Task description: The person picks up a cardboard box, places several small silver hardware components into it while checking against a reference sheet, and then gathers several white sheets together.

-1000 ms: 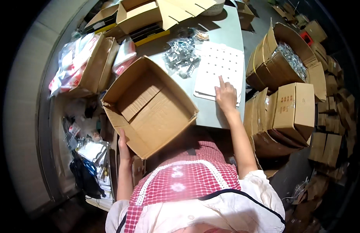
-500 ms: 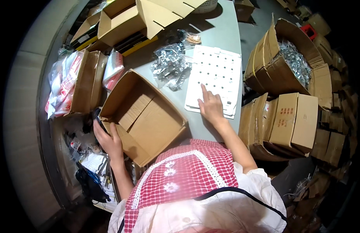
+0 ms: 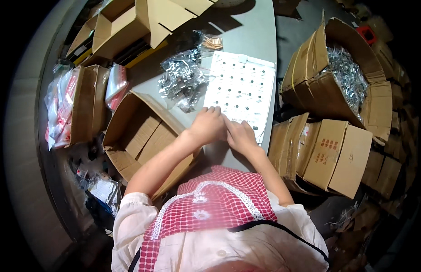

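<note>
Left hand (image 3: 208,126) and right hand (image 3: 241,137) meet, grip unclear, at white sheets (image 3: 243,80) laid by the right edge of the worktop (image 3: 260,31), not yet lifted.

A pale wall (image 3: 26,136) stands at the left. Strong light falls on the grey counter (image 3: 258,31), with dark shadows (image 3: 241,8) toward its far end. Beyond its right edge, the grey floor (image 3: 290,38) runs into gloom, where brown cartons (image 3: 379,167) lie piled.

Packing workshop: cartons (image 3: 335,156), bagged metal parts (image 3: 181,77), worktable (image 3: 260,27).
</note>
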{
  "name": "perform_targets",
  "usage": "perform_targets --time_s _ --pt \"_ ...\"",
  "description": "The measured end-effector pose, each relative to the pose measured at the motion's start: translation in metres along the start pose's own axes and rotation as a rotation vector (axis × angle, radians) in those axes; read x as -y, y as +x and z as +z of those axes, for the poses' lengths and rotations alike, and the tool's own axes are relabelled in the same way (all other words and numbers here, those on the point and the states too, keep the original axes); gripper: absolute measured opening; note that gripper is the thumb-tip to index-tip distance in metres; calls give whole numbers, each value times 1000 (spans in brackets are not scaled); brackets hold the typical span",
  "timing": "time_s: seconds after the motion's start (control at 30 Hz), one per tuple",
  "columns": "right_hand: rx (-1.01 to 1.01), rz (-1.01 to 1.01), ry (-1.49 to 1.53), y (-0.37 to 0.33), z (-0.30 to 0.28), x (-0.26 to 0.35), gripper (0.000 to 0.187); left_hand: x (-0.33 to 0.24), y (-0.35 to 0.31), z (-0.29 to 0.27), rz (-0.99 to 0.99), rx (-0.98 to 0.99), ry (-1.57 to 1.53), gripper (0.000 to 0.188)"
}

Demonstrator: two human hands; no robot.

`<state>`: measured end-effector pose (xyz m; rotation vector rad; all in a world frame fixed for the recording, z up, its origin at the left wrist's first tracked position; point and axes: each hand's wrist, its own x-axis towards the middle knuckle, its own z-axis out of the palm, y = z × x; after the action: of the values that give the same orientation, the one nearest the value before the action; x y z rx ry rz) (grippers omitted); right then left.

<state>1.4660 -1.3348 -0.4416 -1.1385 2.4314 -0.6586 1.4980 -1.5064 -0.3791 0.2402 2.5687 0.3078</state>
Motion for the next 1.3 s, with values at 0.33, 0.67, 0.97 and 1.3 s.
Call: perform_targets --time_s 0.33,0.67,0.97,1.3 --pt "-497 -121 45 -16 -57 -39 22 5 2 14 16 -168 -79 49" --pt "-589 5 -151 8 -29 -94 27 8 4 21 13 -183 -116 42" --pt "-390 186 -198 10 -31 -60 31 9 2 26 18 -292 -92 39" --pt "-248 114 -184 9 -22 -39 59 5 3 16 -49 -196 -216 56"
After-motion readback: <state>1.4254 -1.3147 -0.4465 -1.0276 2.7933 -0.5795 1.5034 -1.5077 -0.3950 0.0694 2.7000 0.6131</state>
